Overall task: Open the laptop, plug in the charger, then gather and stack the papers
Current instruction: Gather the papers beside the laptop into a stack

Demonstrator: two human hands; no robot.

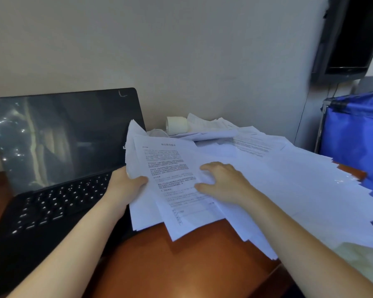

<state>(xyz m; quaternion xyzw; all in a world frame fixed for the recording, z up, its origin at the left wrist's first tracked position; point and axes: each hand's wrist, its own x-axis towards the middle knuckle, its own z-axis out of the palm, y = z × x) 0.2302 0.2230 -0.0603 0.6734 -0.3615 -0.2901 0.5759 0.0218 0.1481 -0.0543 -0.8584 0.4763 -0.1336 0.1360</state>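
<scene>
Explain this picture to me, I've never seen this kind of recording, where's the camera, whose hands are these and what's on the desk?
There is no machine here: one camera worn on a person's head looks down at their two bare hands. The left hand grips the left edge of a bundle of printed papers, thumb on top. The right hand rests flat on top of it. Other loose sheets spread rightward over the brown table. An open black laptop, screen dark, stands at the left. A white roll lies behind the papers.
</scene>
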